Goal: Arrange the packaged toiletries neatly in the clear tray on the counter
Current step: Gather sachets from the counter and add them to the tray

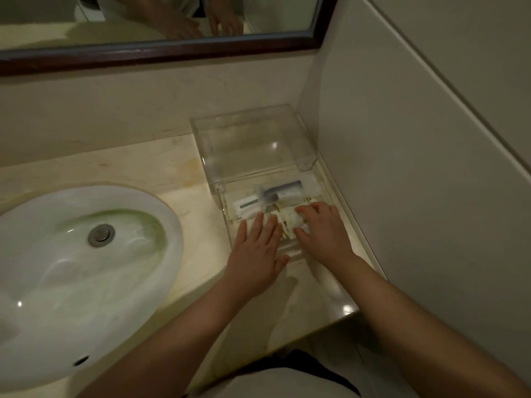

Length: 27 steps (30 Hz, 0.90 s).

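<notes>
A clear tray [223,202] sits on the counter near the right wall, with its clear lid [253,139] lying open behind it. Inside lie packaged toiletries: a long white packet [248,204] at the left and a dark tube-like packet [283,189] at the back. My left hand [255,251] rests flat over the tray's front left part, fingers spread. My right hand [323,229] is curled over a crinkly white packet [288,219] in the tray's right half and grips it. What lies under both hands is hidden.
A white oval sink [71,277] with a metal drain fills the left of the beige stone counter [178,179]. A dark-framed mirror [172,50] runs along the back wall. The right wall stands close beside the tray. The counter's front edge runs below my forearms.
</notes>
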Available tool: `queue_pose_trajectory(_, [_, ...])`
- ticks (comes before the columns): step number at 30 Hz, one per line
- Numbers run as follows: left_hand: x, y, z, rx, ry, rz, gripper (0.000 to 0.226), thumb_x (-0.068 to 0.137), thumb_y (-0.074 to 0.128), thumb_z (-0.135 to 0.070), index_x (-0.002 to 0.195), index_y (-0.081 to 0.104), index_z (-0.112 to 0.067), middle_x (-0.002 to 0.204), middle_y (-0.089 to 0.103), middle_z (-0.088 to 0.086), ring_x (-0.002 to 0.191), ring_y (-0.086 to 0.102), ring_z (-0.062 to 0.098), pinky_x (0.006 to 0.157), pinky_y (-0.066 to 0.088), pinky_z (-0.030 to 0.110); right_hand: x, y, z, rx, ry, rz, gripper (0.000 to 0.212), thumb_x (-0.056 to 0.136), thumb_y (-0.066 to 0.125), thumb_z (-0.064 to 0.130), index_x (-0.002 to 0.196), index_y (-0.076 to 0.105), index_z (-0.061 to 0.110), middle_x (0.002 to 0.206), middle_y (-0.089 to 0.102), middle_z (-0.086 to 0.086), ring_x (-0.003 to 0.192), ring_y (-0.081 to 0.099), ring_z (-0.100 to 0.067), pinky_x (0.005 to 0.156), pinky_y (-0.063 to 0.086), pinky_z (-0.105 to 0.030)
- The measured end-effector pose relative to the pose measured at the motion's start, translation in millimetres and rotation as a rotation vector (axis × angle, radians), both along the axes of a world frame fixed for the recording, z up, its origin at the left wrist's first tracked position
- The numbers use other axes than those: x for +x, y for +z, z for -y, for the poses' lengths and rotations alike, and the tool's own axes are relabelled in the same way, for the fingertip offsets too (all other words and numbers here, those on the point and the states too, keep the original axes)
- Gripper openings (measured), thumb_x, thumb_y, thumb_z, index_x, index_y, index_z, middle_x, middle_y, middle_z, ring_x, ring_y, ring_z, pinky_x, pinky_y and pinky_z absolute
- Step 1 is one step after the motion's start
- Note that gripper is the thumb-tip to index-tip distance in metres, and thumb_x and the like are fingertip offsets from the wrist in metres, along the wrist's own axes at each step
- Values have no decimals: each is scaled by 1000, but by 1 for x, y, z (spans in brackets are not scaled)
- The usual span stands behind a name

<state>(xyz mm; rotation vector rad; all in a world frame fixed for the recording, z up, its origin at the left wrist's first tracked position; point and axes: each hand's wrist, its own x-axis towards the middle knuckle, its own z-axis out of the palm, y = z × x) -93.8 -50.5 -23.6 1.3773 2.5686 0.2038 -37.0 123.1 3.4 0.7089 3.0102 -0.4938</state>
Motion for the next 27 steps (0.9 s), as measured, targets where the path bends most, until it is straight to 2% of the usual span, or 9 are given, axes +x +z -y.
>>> queue_pose_trajectory(4, [-1, 9, 7, -34, -55, 11, 75, 93, 10, -58, 154, 13, -15, 164, 7, 6, 150, -6, 28, 120, -1, 53, 3, 2, 4, 20, 8, 13, 45, 82, 64, 32, 126, 59, 22, 124, 55, -11, 113, 47, -30, 95, 41, -39])
queue_pose_trajectory(8, [3, 24, 23, 53, 45, 20, 76, 92, 11, -58, 154, 14, -15, 163, 10, 6, 150, -4, 27, 121, 0, 51, 5, 10, 20, 52, -27, -26, 45, 83, 61, 31, 126, 58, 21, 123, 57, -12, 112, 50, -32, 94, 42, -40])
queue_pose_trajectory(11, [10, 36, 48, 111, 225, 60, 67, 98, 26, -51, 154, 17, -14, 163, 15, 5, 151, 2, 26, 120, 5, 48, 2, 19, 46, 35, 11, -86, 43, 83, 60, 26, 125, 59, 17, 121, 58, -16, 110, 50, -34, 93, 42, -42])
queue_pose_trajectory(16, [27, 57, 125, 282, 642, 128, 58, 99, 43, -35, 149, 29, -10, 157, 31, 10, 146, 22, 30, 117, 22, 42, -8, 25, 116, -155, 168, -185, 41, 84, 59, 27, 125, 58, 24, 126, 58, -8, 118, 48, -30, 101, 37, -39])
queue_pose_trajectory(19, [38, 71, 194, 382, 864, 131, 55, 99, 44, -31, 148, 33, -9, 153, 37, 11, 144, 28, 30, 114, 24, 38, -20, 24, 182, -241, 347, -204, 41, 82, 59, 25, 123, 60, 20, 121, 61, -11, 114, 52, -33, 100, 37, -39])
queue_pose_trajectory(22, [38, 80, 263, 449, 1044, 79, 51, 97, 48, -26, 144, 39, -8, 144, 47, 13, 135, 40, 29, 108, 32, 36, -32, 31, 248, -302, 485, -236, 43, 80, 56, 26, 122, 61, 14, 116, 62, -13, 109, 54, -35, 98, 38, -39])
queue_pose_trajectory(27, [21, 80, 368, 527, 1297, 94, 49, 96, 47, -24, 143, 40, -12, 147, 43, 9, 133, 42, 24, 108, 35, 36, -72, 37, 347, -328, 625, -194, 43, 85, 62, 22, 127, 57, 19, 121, 61, -9, 116, 51, -31, 100, 35, -36])
